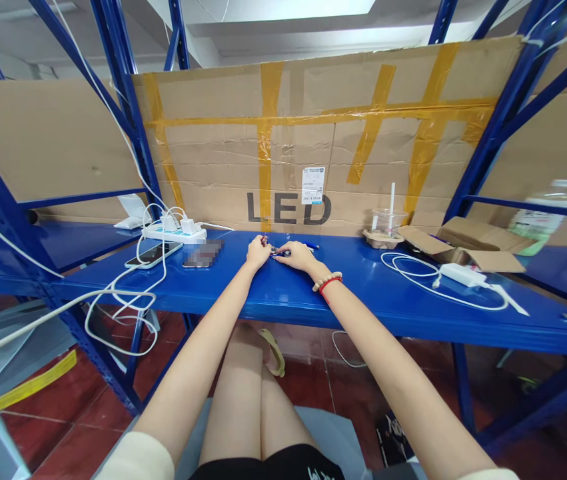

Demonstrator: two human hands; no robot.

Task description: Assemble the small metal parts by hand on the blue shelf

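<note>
Both of my hands are over the middle of the blue shelf top, close together. My left hand [258, 253] is closed, with its fingertips pinched. My right hand [299, 257] reaches in from the right with its fingers bent together, a beaded bracelet and a red cord on its wrist. Between the fingertips shows a small dark blue and silvery thing [281, 253], too small to name and partly covered by the fingers. Just behind my right hand lies a blue pen-like stick [312, 246], half hidden by it.
Left stand a white power strip [176, 233] with plugs and cables, a phone [154, 255] and a blurred-out flat object [203, 253]. To the right are a plastic cup with straw [387, 223], an open cardboard box [463, 247] and a white adapter [463, 275]. Taped cardboard [213, 160] rises behind.
</note>
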